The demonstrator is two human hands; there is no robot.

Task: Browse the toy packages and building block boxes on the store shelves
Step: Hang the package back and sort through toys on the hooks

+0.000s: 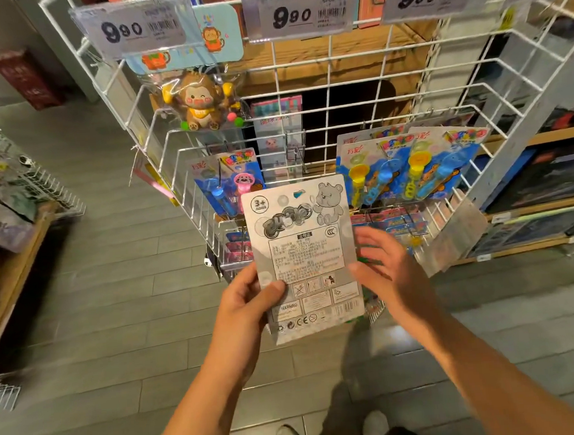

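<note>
A: What sort of place is this?

B: A store aisle with a grey plank floor (120, 299). A white wire grid display rack (346, 75) stands straight ahead, a low wooden shelf of grey packets (1, 226) is at the left, and wooden shelves of dark boxes (548, 190) run along the right.

A: What hangs on the rack?

B: Clear price tags reading 9.90 (292, 14) run across the top. Below the left one hangs a brown monkey toy in a clear bag (201, 102). Lower down, blue carded bubble-wand packs (412, 163) hang in a row at the right, and one more with a pink wand (233, 180) at the left.

A: And the pack being looked at?

B: A grey printed blister card (303, 250), held in front of the rack's lower rows. Its long axis is upright, the back faces the camera, the bear drawing is at the top and the barcode at the bottom.

A: The hands?

B: The left hand (248, 306) grips the card's lower left edge, thumb across the print. The right hand (385, 268) has its fingers spread, loosely straight, at the right edge.
</note>
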